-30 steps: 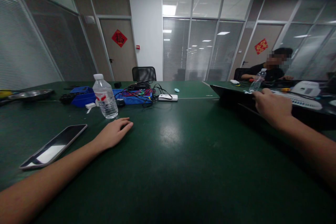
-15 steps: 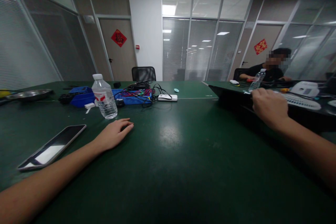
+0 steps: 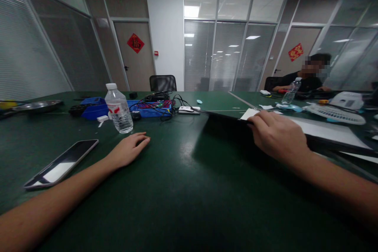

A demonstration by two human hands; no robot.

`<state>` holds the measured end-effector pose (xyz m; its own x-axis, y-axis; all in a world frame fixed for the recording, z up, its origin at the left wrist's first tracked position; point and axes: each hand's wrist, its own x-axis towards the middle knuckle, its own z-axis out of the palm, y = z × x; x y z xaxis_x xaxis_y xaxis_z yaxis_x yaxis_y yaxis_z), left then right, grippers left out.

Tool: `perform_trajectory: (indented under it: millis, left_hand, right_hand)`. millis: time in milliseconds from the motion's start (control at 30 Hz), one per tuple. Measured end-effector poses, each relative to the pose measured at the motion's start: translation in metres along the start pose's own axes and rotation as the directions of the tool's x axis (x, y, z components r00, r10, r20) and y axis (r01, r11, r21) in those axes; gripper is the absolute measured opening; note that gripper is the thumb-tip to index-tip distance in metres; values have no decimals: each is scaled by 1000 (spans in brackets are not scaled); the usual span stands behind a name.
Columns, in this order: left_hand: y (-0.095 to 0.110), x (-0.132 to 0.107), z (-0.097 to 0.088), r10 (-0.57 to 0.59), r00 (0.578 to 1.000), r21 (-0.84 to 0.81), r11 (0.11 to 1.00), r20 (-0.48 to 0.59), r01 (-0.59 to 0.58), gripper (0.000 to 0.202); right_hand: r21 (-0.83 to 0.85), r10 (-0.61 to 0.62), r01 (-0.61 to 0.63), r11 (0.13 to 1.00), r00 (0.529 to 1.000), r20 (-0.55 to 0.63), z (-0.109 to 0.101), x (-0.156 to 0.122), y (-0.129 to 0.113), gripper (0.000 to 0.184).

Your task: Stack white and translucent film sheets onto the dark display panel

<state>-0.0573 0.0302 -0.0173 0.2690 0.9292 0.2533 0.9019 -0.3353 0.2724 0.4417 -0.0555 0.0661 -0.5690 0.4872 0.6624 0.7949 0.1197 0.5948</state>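
Glass partitions (image 3: 230,55) with blinds and two doors (image 3: 134,67) bearing red diamond-shaped signs (image 3: 136,43) are seen beyond a long green table (image 3: 177,204), behind which a black chair (image 3: 163,82) is placed. At the right, the near edge of a dark flat board (image 3: 228,121) is pinched in the right hand (image 3: 279,136), the fingers being curled over its upper side; the thumb is hidden. By this grip the board is held tilted above the table, its shadow cast beneath, and white sheets (image 3: 325,129) are seen behind the hand; whether they are attached to it cannot be told. The left hand (image 3: 130,149) is rested on the table, its fingers loosely extended and its thumb slightly parted from them. Just beyond it a clear bottle (image 3: 118,110) is stood upright, and a phone (image 3: 63,163) is laid flat beside the left forearm. Farther back, tangled cables are heaped in a blue tray (image 3: 150,113), beside which a white power strip (image 3: 189,110) is set. Across the table, at the far right, a person in dark clothing (image 3: 313,82) is seated behind a second bottle (image 3: 291,92).
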Motion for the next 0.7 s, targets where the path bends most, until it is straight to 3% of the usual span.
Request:
perform_trajectory:
  millis: [200, 300, 400, 467, 533, 600, 700]
  left_hand:
    - [5, 1, 0, -11, 999, -26, 1000, -39, 10, 76]
    - [8, 2, -1, -21, 999, -53, 998, -46, 19, 79]
    - [11, 1, -1, -11, 999, -86, 996, -46, 7, 78]
    - [14, -1, -1, 34, 999, -87, 996, -32, -37, 75]
    - [20, -4, -3, 131, 991, -47, 990, 13, -131, 69]
    - [26, -7, -7, 260, 962, 5, 965, 87, -261, 61]
    - [31, -10, -11, 403, 895, 8, 911, 190, -412, 54]
  right_hand:
    - [318, -192, 221, 922, 974, -121, -33, -12, -56, 20]
    - [533, -272, 270, 802, 959, -78, -38, -16, -76, 20]
    - [697, -340, 246, 674, 941, -3, -30, -15, -76, 27]
    - [724, -320, 182, 666, 946, 57, -12, -14, -62, 31]
    - [672, -227, 76, 736, 964, 139, 19, -15, -36, 31]
    - [581, -83, -68, 811, 970, 230, 61, -22, -3, 34]
    - [433, 24, -194, 880, 930, 367, 129, -49, 54, 44]
